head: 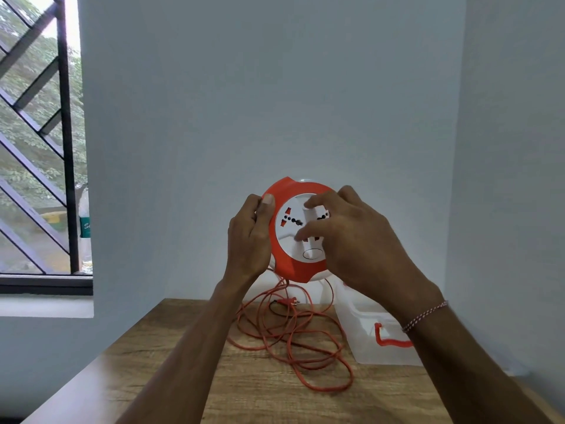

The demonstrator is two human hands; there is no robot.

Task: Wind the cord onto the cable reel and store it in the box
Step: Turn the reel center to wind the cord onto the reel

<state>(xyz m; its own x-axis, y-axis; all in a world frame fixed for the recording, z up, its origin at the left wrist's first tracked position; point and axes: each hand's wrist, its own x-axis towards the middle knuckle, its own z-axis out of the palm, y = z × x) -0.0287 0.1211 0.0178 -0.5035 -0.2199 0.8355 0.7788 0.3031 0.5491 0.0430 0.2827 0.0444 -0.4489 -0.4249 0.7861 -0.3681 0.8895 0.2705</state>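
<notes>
Above the wooden table [250,393], held up in front of the pale wall: orange-and-white cable reel [286,264], socket face turned toward the camera, tilted slightly. Gripped at its left rim by the left hand [249,237], thumb laid over the orange edge, other fingers curled round behind. Covered on the right side by the right hand [345,240], fingers spread and bent over the white socket disc, fingertips [309,204] touching its face; whether pinching a knob or only pressing, cannot tell. Thin red-and-white thread bracelet [425,316] round the right wrist.

Hanging from the lower edge of the reel: orange cord [293,341], dropping down to the table and lying there unwound in loose overlapping loops, spread from below the reel toward the near middle of the tabletop. Among the far loops, a red plug [286,302] with metal pins, lying on the wood.

Just right of the cord heap, on the table against the wall: translucent plastic box [360,328] with an orange latch handle [389,339] on its near side, partly hidden behind the right forearm. Touching the nearest loop or only close to it: cannot tell.

At the far left: window [36,142] with dark diagonal bars, green foliage blurred beyond, pale sill beneath.
</notes>
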